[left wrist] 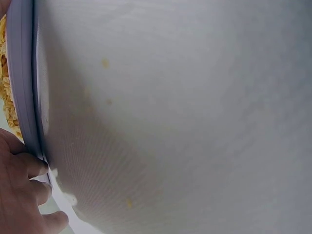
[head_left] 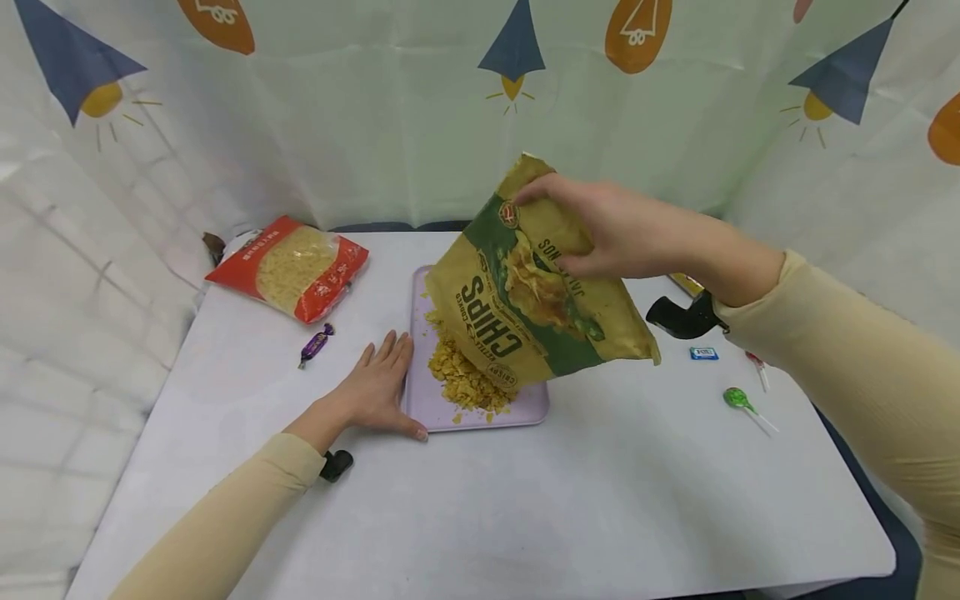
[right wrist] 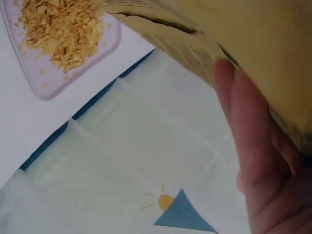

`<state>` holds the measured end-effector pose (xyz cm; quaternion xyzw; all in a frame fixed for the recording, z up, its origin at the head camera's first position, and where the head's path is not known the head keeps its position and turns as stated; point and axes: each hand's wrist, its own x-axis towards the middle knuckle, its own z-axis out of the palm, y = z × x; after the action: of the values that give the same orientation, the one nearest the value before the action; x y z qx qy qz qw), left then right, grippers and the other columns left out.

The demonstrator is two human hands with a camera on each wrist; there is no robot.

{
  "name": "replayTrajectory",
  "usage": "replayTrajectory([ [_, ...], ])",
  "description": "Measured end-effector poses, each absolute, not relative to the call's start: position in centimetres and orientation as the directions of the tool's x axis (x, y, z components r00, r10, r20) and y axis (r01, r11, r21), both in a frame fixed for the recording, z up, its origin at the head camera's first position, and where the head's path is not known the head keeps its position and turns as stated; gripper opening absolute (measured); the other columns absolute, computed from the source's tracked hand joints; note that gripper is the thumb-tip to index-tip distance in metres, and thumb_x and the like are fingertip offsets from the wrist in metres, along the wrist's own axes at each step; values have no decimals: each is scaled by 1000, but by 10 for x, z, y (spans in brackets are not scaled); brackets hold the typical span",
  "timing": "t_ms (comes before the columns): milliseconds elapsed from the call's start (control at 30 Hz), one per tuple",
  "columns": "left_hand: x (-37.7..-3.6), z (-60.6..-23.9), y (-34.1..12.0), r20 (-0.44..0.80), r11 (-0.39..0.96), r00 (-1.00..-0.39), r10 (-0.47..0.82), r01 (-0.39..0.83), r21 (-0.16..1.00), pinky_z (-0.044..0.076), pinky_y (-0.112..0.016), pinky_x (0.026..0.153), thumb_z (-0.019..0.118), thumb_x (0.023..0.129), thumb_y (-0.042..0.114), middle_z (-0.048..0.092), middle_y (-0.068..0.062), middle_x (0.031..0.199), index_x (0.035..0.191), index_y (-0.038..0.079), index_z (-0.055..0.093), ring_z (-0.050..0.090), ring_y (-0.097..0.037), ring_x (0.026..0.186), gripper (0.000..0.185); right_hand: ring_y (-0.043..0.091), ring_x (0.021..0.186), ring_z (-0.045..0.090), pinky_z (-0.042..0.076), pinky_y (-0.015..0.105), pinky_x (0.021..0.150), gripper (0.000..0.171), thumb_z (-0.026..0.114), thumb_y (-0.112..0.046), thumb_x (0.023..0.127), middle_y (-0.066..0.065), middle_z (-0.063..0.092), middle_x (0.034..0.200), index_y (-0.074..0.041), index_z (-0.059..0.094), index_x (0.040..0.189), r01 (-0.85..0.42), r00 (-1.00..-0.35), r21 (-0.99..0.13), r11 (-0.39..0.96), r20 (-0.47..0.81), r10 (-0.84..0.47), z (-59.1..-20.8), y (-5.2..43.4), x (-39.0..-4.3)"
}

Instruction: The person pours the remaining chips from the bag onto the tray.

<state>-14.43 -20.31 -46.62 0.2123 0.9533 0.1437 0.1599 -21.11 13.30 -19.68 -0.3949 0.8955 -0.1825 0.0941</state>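
Observation:
My right hand grips the bottom end of a yellow-green chips bag, held upside down and tilted above a lilac tray. A pile of broken yellow chips lies on the tray under the bag's mouth. In the right wrist view the fingers clasp the bag, and the chips show on the tray below. My left hand lies flat on the table with straight fingers against the tray's left rim; the left wrist view shows fingers touching the tray edge.
A red packet of noodles lies at the back left, with a purple wrapped candy nearby. Right of the tray lie a small blue candy, a green lollipop and a red-tipped stick. The white table is backed by a patterned curtain.

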Motion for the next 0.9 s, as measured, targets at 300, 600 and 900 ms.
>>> replayTrajectory([
  [300,-145,-466,-204,-248,869,-858,450,356,344,6,-69,125,83,60,77,8,-29,169,160,-10,10,1,-48,157,151,25,90,62,54,38,77,67,64,-2,90,11,62,128,-13,38,151,-669,-678,-327,668,-101,-728,-181,123,-213],
  [600,-144,-466,-203,-245,866,-856,455,362,346,6,-69,125,83,60,77,9,-29,169,160,-10,10,2,-49,157,151,25,89,60,52,37,78,70,65,-2,89,11,63,124,-14,38,152,-680,-679,-275,680,-115,-725,-172,108,-211],
  [900,-144,-465,-203,-235,867,-860,452,363,341,6,-70,124,83,60,76,9,-30,168,159,-11,12,2,-49,157,150,27,107,57,54,34,83,71,66,-9,95,14,49,141,-19,35,158,-464,-813,-546,698,-50,-579,-191,158,-225],
])
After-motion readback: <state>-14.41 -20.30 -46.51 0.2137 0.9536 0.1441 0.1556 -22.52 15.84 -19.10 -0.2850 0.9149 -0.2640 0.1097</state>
